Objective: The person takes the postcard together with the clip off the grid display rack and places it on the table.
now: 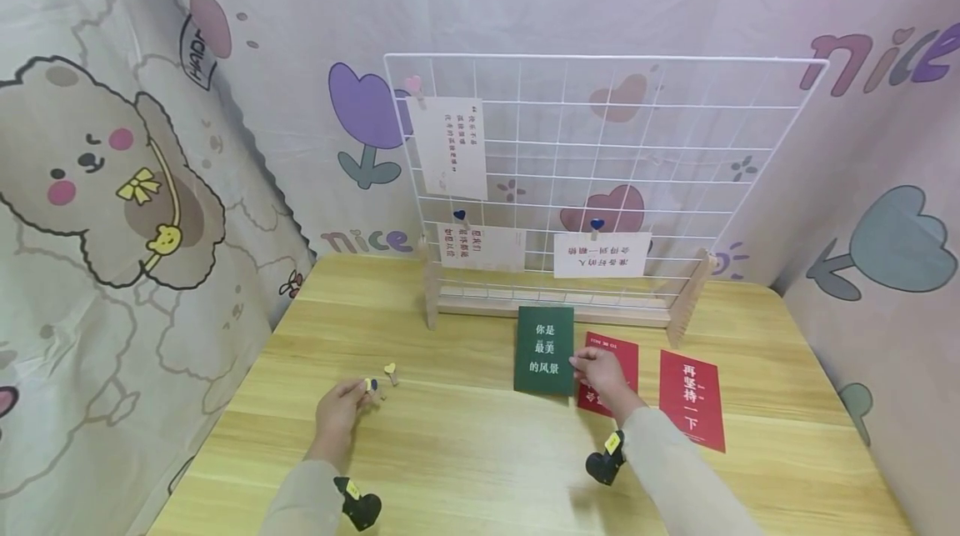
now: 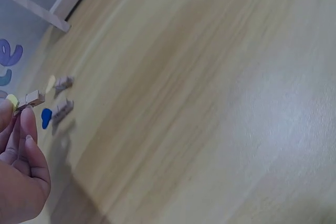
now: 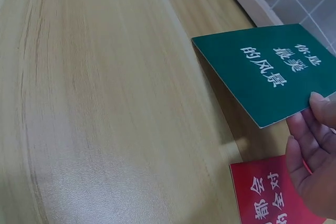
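Observation:
My left hand [image 1: 339, 418] pinches a small wooden clothespin [image 2: 32, 98] with a yellow top between thumb and fingers. Just past its fingertips on the table lie a clothespin with a yellow heart [image 1: 390, 370] and another with a blue heart [image 2: 46, 118]. A green card [image 3: 257, 77] with white lettering is pinched at its edge by my right hand [image 1: 606, 376], raised a little off the table. Beneath that hand lies a red card [image 3: 265, 195], partly covered by it. A second red card [image 1: 692, 398] rests farther right.
A white wire grid [image 1: 675, 144] in a wooden base [image 1: 555, 311] stands at the back of the wooden table [image 1: 465, 453]. White cards hang on it: one upper left [image 1: 450, 148], one lower left [image 1: 487, 248], one at lower middle [image 1: 600, 255], held by heart clothespins. Patterned cloth [image 1: 285, 36] surrounds the table.

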Motion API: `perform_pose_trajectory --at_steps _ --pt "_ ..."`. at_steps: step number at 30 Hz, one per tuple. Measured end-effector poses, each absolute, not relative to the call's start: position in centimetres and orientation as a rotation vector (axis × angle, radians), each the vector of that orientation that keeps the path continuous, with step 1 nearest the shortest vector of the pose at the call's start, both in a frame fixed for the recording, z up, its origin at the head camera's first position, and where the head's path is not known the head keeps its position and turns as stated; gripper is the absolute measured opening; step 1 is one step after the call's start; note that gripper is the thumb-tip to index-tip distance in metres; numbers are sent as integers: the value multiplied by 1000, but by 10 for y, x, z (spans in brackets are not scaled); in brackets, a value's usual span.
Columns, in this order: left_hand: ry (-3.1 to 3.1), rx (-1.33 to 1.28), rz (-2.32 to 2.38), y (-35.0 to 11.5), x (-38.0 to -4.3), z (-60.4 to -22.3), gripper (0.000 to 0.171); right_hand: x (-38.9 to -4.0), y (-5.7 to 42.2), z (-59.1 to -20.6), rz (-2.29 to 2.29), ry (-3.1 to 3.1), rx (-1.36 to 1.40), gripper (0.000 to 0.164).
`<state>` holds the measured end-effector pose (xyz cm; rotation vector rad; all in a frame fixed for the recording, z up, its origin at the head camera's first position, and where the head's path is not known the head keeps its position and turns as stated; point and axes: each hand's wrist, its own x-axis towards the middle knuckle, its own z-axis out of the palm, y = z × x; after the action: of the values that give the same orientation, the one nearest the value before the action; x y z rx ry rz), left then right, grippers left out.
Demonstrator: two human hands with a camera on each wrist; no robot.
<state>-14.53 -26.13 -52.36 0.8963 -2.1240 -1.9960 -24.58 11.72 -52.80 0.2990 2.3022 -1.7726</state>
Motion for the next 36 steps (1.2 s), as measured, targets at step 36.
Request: perform_pose_trajectory --at_steps 36 --pt "-2379 990 -1775 -280 -141 -534 21 -253 106 -537 -1530 2412 330 10"
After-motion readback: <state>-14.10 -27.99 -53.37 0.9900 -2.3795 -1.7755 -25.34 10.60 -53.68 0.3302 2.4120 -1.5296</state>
